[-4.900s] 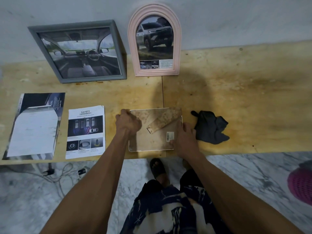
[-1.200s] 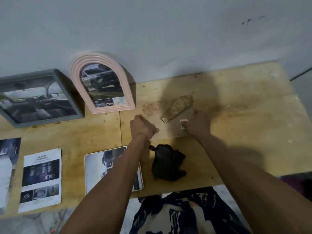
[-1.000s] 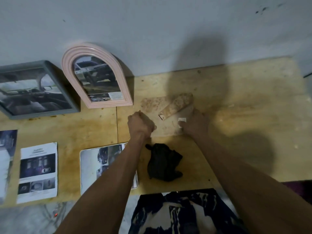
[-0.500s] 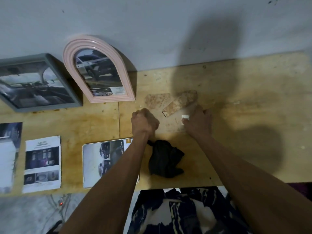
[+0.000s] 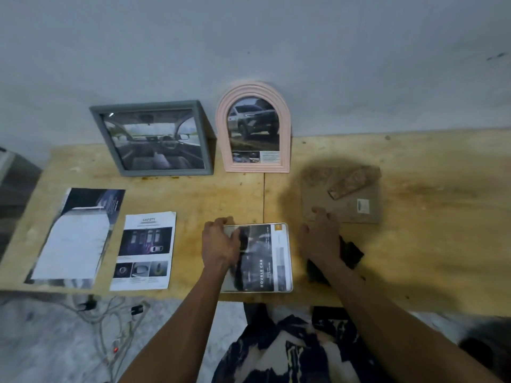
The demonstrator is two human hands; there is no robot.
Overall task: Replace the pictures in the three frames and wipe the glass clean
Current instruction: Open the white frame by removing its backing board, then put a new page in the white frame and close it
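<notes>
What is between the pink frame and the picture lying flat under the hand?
Nothing but bare wood. In the head view, the table shows only its plank seam between the pink frame and the flat picture under the left hand.

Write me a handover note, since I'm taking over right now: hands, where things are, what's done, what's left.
Left hand rests on the glass-covered picture lying flat at the table's front edge. Right hand hovers open over the black cloth.
Backing board lies flat behind, apart.
Grey frame and pink arched frame lean on the wall with pictures in.
Left: wipe this glass, refit the board, stand it up.
</notes>
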